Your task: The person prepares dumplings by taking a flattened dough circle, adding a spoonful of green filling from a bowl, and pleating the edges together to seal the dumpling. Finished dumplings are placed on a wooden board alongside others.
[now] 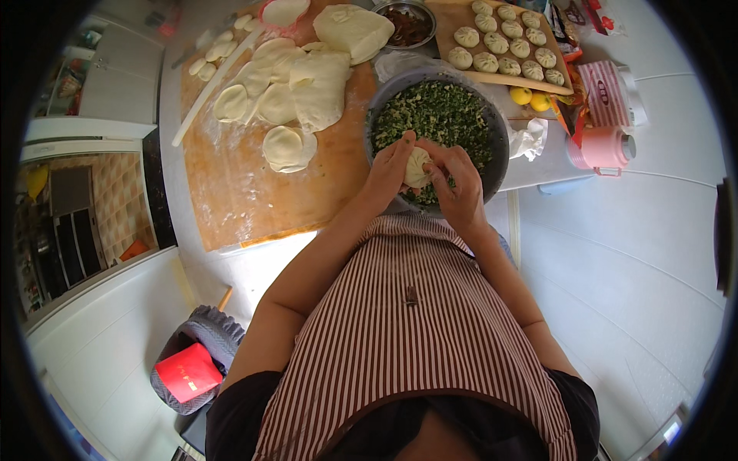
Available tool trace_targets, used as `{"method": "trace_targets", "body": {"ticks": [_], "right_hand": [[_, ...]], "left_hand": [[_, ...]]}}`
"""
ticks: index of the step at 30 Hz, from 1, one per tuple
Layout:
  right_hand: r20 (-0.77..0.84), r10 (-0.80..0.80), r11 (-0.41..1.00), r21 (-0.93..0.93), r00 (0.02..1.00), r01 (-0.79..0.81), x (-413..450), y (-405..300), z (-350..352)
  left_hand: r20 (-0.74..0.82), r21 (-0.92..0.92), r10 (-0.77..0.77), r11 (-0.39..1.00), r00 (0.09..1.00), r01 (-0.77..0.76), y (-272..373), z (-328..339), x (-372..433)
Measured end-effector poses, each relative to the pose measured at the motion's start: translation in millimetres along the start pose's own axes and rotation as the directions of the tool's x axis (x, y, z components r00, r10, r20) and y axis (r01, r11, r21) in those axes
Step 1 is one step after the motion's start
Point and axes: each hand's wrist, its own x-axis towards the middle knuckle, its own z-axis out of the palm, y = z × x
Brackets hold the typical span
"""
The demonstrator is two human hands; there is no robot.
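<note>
Between my two hands is a pleated bun of raw dough [417, 168], held over a large grey basin [501, 155]. My left hand [393, 167] cups the bun from the left and below. With thumb and fingers, my right hand [458, 181] pinches its right edge. Chopped green filling [432, 112] lies in the basin beneath them. To the left, a floured wooden board [242, 190] carries round dough wrappers [283, 150], some overlapping, and a long pale rolling pin [216, 86]. Rows of pleated buns [496, 43] stand on a wooden tray [484, 76] beyond the basin.
Behind the basin is a metal bowl [429, 40] of dark brown food. Two yellow fruits [540, 101], crumpled white paper [529, 140] and a pink flask [597, 151] sit to the right. A chair [213, 328] with a red bag [189, 371] stands at lower left.
</note>
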Motion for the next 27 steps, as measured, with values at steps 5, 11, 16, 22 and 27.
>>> {"method": "trace_targets", "body": {"ticks": [5, 11, 16, 22, 27], "right_hand": [[0.013, -0.002, 1.000, 0.026, 1.000, 0.001, -4, -3, 11], [-0.108, 0.189, 0.980, 0.091, 0.976, -0.179, -12, -17, 31], [-0.036, 0.193, 0.981, 0.044, 0.981, -0.191, -13, -25, 31], [-0.039, 0.233, 0.972, -0.014, 0.972, -0.234, -10, -15, 25], [-0.091, 0.253, 0.958, 0.160, 0.963, -0.237, -3, -3, 19]], "left_hand": [[0.166, 0.035, -0.097, 0.995, 0.981, 0.093, 21, -21, -8], [0.282, -0.092, -0.064, 0.991, 0.957, 0.094, 13, -36, -11], [0.130, -0.083, -0.115, 0.988, 0.985, 0.127, 9, -27, -7], [0.251, -0.072, -0.085, 0.992, 0.964, 0.107, 4, -29, 1], [0.237, -0.208, -0.053, 0.972, 0.970, 0.104, 6, -18, 10]]}}
